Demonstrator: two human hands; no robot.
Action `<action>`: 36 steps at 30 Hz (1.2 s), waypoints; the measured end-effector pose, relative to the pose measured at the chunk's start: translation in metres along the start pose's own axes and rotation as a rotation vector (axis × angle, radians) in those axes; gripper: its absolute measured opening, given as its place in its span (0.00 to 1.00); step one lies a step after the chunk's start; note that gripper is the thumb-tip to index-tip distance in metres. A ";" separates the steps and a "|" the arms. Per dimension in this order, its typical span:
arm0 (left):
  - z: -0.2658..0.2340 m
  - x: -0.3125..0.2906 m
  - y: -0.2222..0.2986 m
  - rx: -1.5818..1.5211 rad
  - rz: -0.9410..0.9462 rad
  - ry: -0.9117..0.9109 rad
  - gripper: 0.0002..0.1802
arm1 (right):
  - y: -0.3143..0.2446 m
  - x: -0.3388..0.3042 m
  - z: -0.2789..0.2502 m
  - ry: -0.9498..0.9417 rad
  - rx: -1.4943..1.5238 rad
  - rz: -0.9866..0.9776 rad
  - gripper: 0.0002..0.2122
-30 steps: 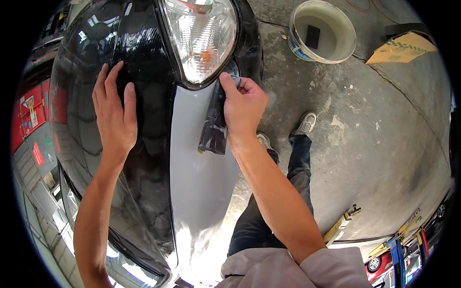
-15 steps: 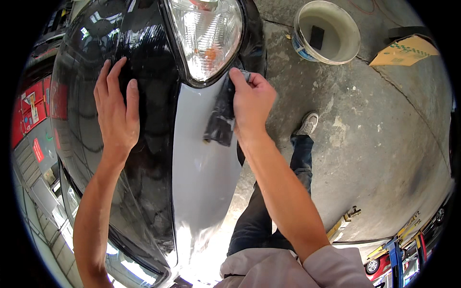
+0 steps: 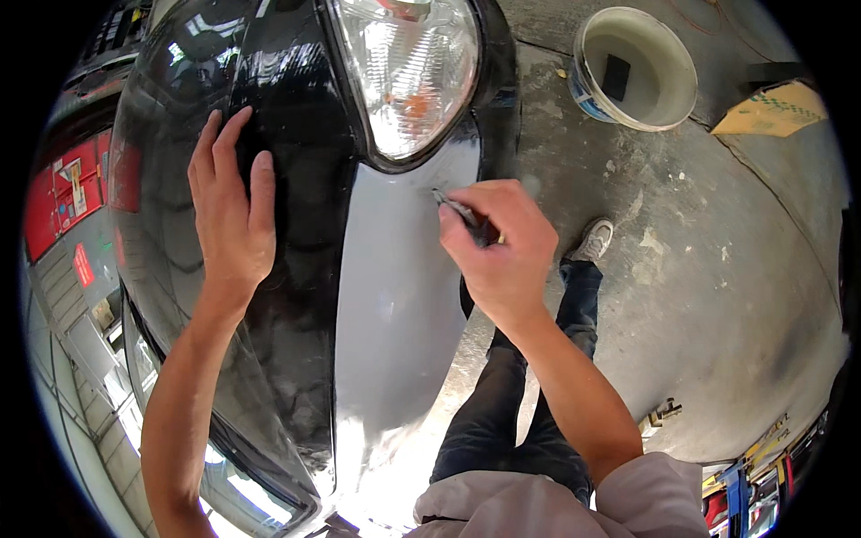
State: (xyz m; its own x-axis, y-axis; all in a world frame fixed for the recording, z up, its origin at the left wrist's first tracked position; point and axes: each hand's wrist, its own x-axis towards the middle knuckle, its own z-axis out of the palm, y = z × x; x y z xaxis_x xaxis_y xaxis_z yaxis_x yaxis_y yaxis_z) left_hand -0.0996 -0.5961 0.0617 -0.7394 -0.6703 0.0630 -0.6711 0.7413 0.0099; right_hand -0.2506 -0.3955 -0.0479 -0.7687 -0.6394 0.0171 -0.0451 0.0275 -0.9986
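My left hand (image 3: 231,206) rests on the glossy black hood (image 3: 300,296) of a car, fingers stretched out and apart, holding nothing. Beside it, over the fender's matte grey area (image 3: 395,287), my right hand (image 3: 511,255) is closed around a dark, wet-looking piece of sandpaper (image 3: 468,218). Only its edge and folds show between thumb and fingers; the palm hides the rest. The clear headlight (image 3: 413,81) lies just beyond the grey area, past my right hand.
A white bucket (image 3: 685,90) with cloudy water and a dark block (image 3: 616,77) stands on the stained concrete floor, far right. Past it lies a cardboard piece (image 3: 778,108). A red cabinet (image 3: 79,184) is at the far left. My shoe (image 3: 595,240) is right of the fender.
My right hand has moved down and right, away from the headlight, and turned. The sandpaper, hanging as a strip before, is now bunched inside it. My left hand stays on the hood.
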 end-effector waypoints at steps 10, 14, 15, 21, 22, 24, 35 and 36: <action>-0.002 0.000 0.002 0.006 0.010 -0.008 0.26 | 0.008 -0.003 0.003 -0.243 -0.295 -0.450 0.31; -0.001 0.001 0.003 0.011 0.005 -0.001 0.26 | -0.006 0.002 0.016 -0.224 -0.293 -0.412 0.29; -0.001 0.001 0.003 0.012 0.006 0.001 0.26 | -0.008 0.001 0.018 -0.212 -0.300 -0.411 0.29; -0.003 0.001 0.004 0.035 -0.003 -0.017 0.26 | -0.027 0.007 0.032 -0.184 -0.267 -0.332 0.24; -0.003 0.000 0.004 0.035 0.000 -0.016 0.26 | -0.027 0.005 0.031 -0.190 -0.243 -0.300 0.22; -0.004 -0.001 0.005 0.041 -0.009 -0.024 0.26 | -0.030 0.002 0.029 -0.200 -0.196 -0.238 0.20; -0.003 0.001 0.005 0.023 -0.004 -0.016 0.26 | -0.035 0.017 0.035 -0.184 -0.220 -0.263 0.20; -0.003 0.002 0.005 0.016 -0.001 -0.011 0.26 | -0.035 0.019 0.037 -0.175 -0.215 -0.268 0.20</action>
State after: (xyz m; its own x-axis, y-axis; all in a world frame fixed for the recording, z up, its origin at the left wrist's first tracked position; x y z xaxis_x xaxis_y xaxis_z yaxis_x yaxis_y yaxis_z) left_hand -0.1042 -0.5937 0.0651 -0.7393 -0.6713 0.0521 -0.6725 0.7401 -0.0064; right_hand -0.2400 -0.4371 -0.0148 -0.5916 -0.7669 0.2487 -0.3769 -0.0096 -0.9262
